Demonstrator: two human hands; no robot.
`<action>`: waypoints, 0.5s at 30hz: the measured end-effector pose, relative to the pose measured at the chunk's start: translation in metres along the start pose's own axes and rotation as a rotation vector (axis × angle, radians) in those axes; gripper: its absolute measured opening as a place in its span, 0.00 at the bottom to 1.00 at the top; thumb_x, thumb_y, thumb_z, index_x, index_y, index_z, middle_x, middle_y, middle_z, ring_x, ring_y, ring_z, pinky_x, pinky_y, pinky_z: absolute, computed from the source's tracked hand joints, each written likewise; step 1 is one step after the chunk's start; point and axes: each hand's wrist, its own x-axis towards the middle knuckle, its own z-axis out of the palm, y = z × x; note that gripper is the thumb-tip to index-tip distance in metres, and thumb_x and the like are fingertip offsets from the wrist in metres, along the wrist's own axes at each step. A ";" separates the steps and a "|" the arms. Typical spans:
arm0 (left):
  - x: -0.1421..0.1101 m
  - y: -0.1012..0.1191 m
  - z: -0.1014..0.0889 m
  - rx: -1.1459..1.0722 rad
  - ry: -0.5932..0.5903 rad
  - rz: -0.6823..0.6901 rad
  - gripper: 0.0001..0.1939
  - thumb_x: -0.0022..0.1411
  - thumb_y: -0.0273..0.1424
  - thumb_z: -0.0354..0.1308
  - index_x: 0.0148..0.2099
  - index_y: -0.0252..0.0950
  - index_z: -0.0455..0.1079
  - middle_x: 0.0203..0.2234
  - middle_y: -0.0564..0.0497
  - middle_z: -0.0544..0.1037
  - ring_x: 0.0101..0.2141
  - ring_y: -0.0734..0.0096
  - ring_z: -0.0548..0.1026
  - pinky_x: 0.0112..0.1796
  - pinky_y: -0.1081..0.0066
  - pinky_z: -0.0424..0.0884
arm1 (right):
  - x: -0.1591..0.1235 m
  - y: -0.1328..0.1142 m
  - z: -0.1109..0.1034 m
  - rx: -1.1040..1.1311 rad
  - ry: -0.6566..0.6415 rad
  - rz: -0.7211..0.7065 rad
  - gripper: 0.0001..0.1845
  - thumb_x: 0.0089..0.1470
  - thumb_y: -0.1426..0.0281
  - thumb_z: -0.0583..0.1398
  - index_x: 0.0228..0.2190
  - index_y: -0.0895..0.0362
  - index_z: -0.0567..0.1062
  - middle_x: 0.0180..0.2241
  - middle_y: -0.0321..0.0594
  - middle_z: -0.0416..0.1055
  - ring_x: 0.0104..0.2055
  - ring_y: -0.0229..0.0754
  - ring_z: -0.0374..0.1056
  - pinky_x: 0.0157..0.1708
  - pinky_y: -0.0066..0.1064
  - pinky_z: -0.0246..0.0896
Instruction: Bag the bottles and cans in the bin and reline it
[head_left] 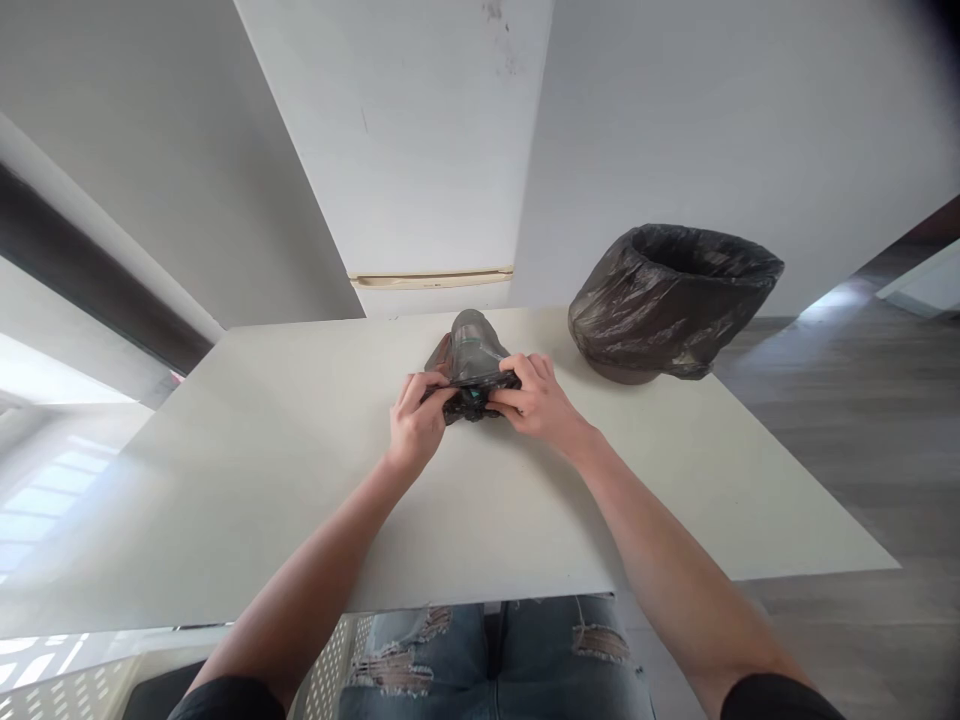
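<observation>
A roll of dark, translucent plastic bags (471, 357) lies near the middle of the white table (300, 470), toward its far side. My left hand (417, 422) pinches the near edge of the roll from the left, fingers curled on the plastic. My right hand (536, 402) grips the same edge from the right, fingers closed over it. A small teal mark shows between my thumbs. The part of the roll under my fingers is hidden.
A bin lined with a black plastic bag (667, 300) stands on the far right of the table, its mouth open and tilted toward me. A white cabinet (420, 180) rises behind the table. Grey wood floor (862, 400) lies to the right. My knees in ripped jeans (495, 655) show below the table's near edge.
</observation>
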 end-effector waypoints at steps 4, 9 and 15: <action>0.005 -0.008 -0.006 0.111 0.061 -0.035 0.19 0.72 0.21 0.47 0.45 0.39 0.80 0.42 0.43 0.76 0.43 0.64 0.76 0.41 0.64 0.78 | -0.003 0.009 -0.013 0.030 0.077 0.031 0.11 0.66 0.66 0.61 0.33 0.53 0.82 0.53 0.48 0.67 0.51 0.53 0.58 0.51 0.47 0.52; 0.010 -0.018 -0.012 0.145 0.148 -0.053 0.22 0.67 0.17 0.46 0.48 0.37 0.79 0.44 0.42 0.74 0.44 0.64 0.76 0.43 0.62 0.77 | -0.004 0.016 -0.020 0.125 0.081 0.063 0.23 0.65 0.65 0.62 0.19 0.57 0.72 0.53 0.46 0.68 0.54 0.54 0.58 0.53 0.49 0.52; 0.010 -0.022 -0.014 0.113 0.119 -0.100 0.24 0.62 0.15 0.47 0.50 0.37 0.79 0.47 0.42 0.73 0.46 0.63 0.76 0.45 0.63 0.77 | -0.003 0.023 -0.020 0.070 -0.030 0.044 0.27 0.61 0.58 0.67 0.17 0.57 0.68 0.52 0.46 0.71 0.52 0.53 0.59 0.51 0.48 0.52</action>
